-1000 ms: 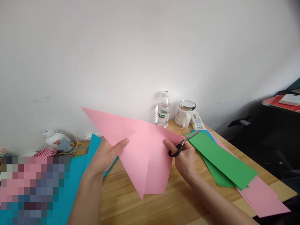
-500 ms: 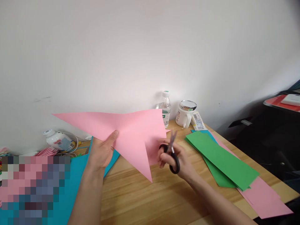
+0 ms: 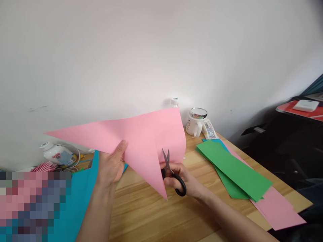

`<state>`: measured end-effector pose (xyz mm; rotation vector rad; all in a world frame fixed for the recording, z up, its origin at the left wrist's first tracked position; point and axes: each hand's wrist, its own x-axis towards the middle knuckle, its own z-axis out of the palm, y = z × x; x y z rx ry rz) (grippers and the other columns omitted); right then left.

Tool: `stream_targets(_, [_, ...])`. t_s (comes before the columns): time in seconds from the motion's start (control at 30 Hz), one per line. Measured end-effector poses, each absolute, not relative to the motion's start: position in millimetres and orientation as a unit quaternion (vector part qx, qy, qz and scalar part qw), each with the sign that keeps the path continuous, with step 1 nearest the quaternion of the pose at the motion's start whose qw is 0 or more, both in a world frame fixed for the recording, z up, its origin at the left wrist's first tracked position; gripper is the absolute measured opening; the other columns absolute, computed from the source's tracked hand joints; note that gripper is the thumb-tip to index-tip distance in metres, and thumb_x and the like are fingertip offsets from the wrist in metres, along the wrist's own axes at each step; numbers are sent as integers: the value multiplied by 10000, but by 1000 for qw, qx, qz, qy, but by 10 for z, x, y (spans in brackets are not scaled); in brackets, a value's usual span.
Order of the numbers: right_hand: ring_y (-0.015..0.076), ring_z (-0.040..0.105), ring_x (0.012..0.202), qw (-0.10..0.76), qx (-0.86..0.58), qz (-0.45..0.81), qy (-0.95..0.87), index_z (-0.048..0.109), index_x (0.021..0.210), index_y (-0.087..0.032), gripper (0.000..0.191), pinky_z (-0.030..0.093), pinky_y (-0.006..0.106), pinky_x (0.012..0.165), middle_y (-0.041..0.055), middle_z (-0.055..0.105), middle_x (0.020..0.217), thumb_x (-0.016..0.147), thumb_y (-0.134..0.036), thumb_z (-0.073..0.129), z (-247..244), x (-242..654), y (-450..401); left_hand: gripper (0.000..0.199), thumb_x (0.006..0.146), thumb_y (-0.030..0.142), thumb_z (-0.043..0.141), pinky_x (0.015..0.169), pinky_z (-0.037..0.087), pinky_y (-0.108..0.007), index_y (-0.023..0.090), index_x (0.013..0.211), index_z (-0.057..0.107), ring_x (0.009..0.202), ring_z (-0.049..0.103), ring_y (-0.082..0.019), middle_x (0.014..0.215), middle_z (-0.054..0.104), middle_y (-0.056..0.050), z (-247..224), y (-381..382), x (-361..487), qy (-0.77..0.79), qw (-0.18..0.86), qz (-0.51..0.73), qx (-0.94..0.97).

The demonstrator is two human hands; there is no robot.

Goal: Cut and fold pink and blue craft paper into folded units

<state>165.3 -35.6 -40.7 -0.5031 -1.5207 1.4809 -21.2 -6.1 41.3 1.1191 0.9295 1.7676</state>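
Hands hold pink paper, open scissors near its inner edge.

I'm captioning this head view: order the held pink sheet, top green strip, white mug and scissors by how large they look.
1. Held pink sheet
2. Top green strip
3. Unranked: white mug and scissors. The scissors look longer but slimmer, and sit nearer the camera.

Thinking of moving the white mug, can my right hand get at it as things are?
Probably yes: the white mug shows past the pink paper, with its handle in plain view. Your right hand holds the scissors, though, so it would likely need to put them down first.
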Motion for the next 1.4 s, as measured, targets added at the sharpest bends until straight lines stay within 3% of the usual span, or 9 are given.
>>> stream_targets(0.13, [96, 429, 586, 433, -199, 606, -637, 644, 831, -155, 307, 396, 206, 543, -11, 504, 686, 686, -419, 706, -389, 1625, -369, 534, 601, 229, 776, 897, 484, -346, 212, 1106, 602, 1089, 558, -251, 1140, 638, -69, 393, -57, -204, 383, 424, 694, 437])
stream_targets(0.27, [94, 425, 601, 455, -206, 601, -623, 657, 838, -148, 335, 390, 205, 560, -6, 525, 718, 658, -420, 732, -391, 1603, -359, 531, 611, 250, 770, 915, 471, -342, 217, 1112, 597, 1101, 548, -247, 1133, 640, -66, 366, -50, -182, 387, 415, 690, 450])
stream_targets(0.57, [167, 551, 677, 488, -210, 621, -576, 665, 847, -152, 398, 418, 247, 598, 17, 618, 713, 609, -459, 747, -352, 1568, -360, 572, 606, 257, 771, 964, 430, -368, 225, 1141, 569, 1114, 534, -243, 1162, 612, -61, 291, -54, -79, 380, 379, 691, 484])
stream_targets(0.77, [180, 590, 690, 506, -253, 618, -546, 660, 843, -155, 362, 452, 264, 619, 14, 655, 742, 586, -388, 764, -335, 1584, -348, 541, 616, 281, 765, 1000, 389, -411, 187, 1117, 585, 1128, 524, -264, 1118, 631, -77, 164, -49, -67, 414, 315, 679, 518])
stream_targets(0.93, [177, 601, 675, 515, -273, 617, -529, 652, 825, -162, 342, 454, 263, 607, 19, 670, 754, 554, -327, 780, -351, 1597, -334, 505, 627, 281, 757, 984, 408, -414, 185, 1097, 596, 1117, 533, -267, 1113, 636, -78, 127, -40, -50, 417, 322, 675, 517])
stream_targets(1.1, [132, 570, 589, 532, -254, 639, -494, 618, 874, -172, 439, 417, 217, 540, -1, 660, 693, 493, -259, 820, -407, 1595, -308, 503, 635, 279, 752, 983, 411, -410, 190, 1104, 596, 1118, 532, -265, 1109, 641, -75, 121, -34, -32, 420, 314, 684, 506])
stream_targets(1.23, [101, 530, 533, 535, -259, 644, -482, 608, 843, -173, 419, 378, 187, 490, -23, 639, 627, 498, -268, 825, -426, 1597, -298, 524, 638, 263, 752, 979, 417, -414, 203, 1128, 579, 1122, 531, -259, 1118, 641, -66, 186, -73, -23, 404, 358, 685, 489])
stream_targets(1.4, [135, 564, 594, 524, -280, 629, -501, 633, 767, -163, 369, 425, 228, 546, 11, 655, 689, 514, -361, 815, -398, 1580, -311, 564, 618, 230, 770, 971, 427, -433, 198, 1143, 567, 1126, 530, -268, 1088, 657, -76, 265, -171, -63, 388, 456, 632, 492])
